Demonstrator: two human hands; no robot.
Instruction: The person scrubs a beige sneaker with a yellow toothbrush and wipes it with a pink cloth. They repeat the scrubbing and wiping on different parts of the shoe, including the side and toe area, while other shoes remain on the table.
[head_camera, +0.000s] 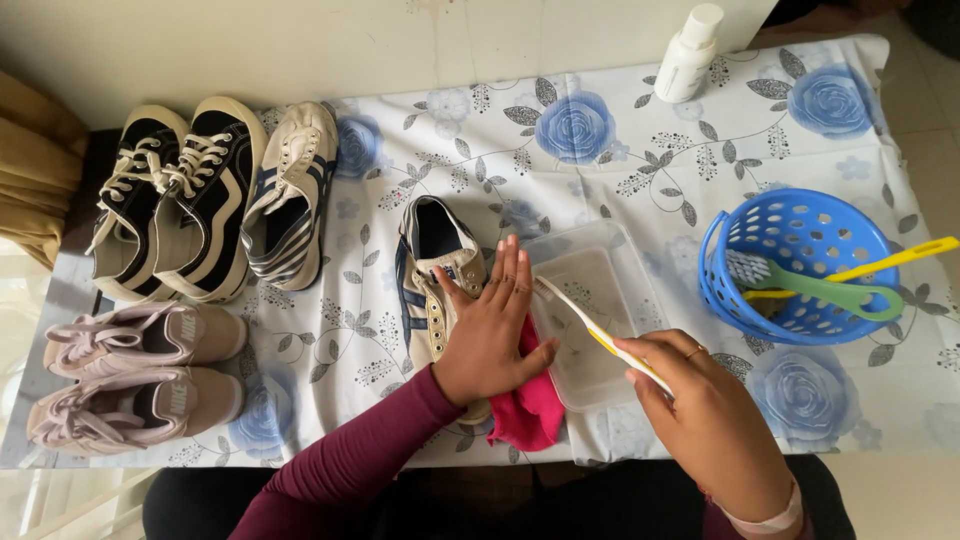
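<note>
My left hand lies flat on a white sneaker with dark blue stripes, its fingers spread over the laces and tongue. A pink cloth sits under the heel of that hand, next to the shoe. My right hand grips a white and yellow toothbrush by its handle. The brush head points up-left over a clear plastic tub holding a little liquid.
A matching striped sneaker and two black-and-white sneakers stand at the left, with a pale pink pair below them. A blue perforated basket with brushes sits at the right. A white bottle stands at the back on the floral cloth.
</note>
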